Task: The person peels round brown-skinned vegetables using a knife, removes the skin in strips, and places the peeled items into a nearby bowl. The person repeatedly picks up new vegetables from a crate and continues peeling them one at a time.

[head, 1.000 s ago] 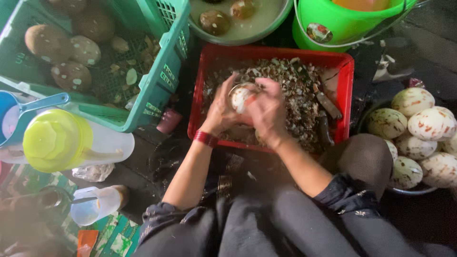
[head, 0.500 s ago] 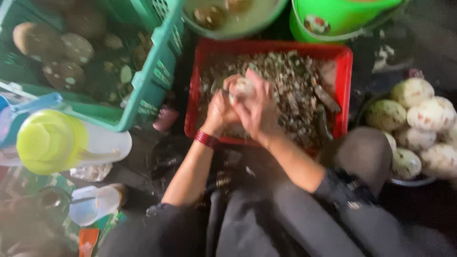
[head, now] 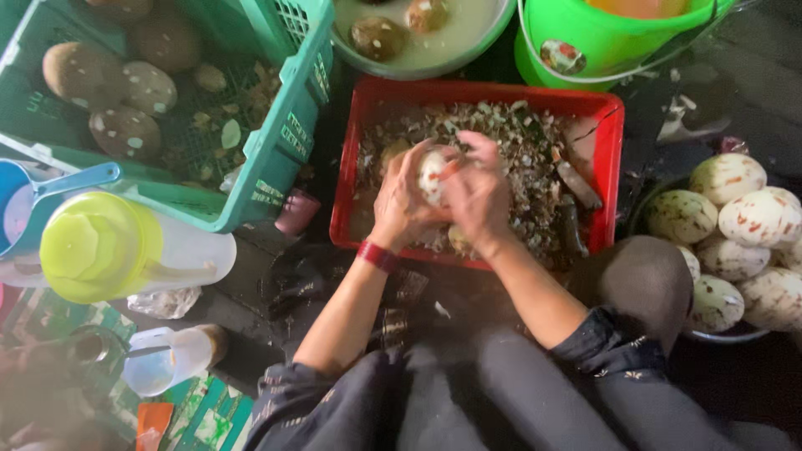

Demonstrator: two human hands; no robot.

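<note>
Head view — both hands (head: 443,196) clasp pale round fruit (head: 432,174) over red crate (head: 614,167) — fingers curled tight.

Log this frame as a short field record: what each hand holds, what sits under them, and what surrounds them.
left hand: left hand cups the pale round fruit from the left
right hand: right hand grips the same fruit from the right
below hands: red crate filled with peel scraps
left side: green crate with brown unpeeled fruits
right side: bowl of peeled white fruits
top: basin of cloudy water, green bucket
wrist: red band on the left
</note>
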